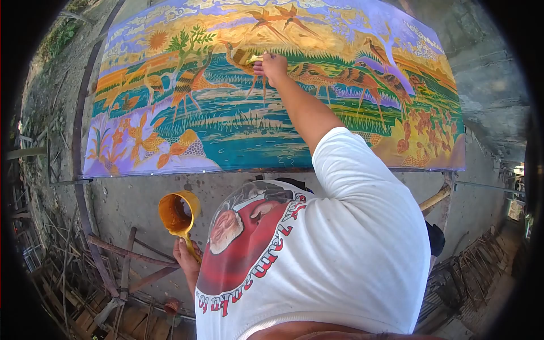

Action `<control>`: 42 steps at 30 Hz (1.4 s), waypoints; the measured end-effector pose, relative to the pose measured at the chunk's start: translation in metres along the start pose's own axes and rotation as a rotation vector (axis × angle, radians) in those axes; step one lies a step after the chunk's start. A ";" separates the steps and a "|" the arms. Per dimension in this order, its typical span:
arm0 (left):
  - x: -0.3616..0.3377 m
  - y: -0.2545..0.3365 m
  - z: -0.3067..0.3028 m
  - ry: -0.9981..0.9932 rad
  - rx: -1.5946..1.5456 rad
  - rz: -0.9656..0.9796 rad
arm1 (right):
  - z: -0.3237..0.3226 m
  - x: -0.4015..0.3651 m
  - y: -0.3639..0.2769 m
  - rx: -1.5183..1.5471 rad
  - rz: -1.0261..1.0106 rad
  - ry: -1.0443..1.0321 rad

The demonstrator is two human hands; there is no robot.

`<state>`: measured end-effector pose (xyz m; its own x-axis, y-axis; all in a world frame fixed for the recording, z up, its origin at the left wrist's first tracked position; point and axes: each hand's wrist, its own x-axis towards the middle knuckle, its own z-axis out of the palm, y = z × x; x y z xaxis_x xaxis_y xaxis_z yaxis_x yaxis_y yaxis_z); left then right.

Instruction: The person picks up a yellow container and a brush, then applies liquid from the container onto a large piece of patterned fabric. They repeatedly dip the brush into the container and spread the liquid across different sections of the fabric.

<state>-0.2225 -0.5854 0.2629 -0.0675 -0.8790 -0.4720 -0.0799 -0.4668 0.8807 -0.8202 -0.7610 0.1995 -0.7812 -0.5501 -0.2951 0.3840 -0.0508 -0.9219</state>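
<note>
A long painted cloth [243, 150] with cranes, plants, water and a purple and orange sky is stretched out in front of me. My right hand [273, 67] reaches to its upper middle, fingers closed on a small pale yellow brush or sponge [255, 58]; its exact kind is hard to make out. That piece sits at the body of a painted crane [241, 56]. Below the cloth's near edge, my left hand [187, 254] is closed around the handle of a yellow-orange dipper [180, 212]. Dark liquid or residue shows inside the dipper's cup.
A dark rail [85, 113] runs along the left end of the cloth. Wooden poles [133, 255] stand at the lower left, and another pole [435, 198] props the right side. Sticks and slats [464, 277] are piled at the lower right. Grey ground lies beneath.
</note>
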 end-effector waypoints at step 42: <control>0.032 0.108 0.091 -0.435 0.228 0.127 | -0.186 -0.082 -0.057 -0.355 0.001 -0.097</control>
<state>-0.3242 -0.6550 0.3392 -0.4950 -0.7830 -0.3768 -0.2562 -0.2828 0.9243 -0.8698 -0.5585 0.2295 -0.7240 -0.6273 -0.2868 0.1771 0.2328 -0.9563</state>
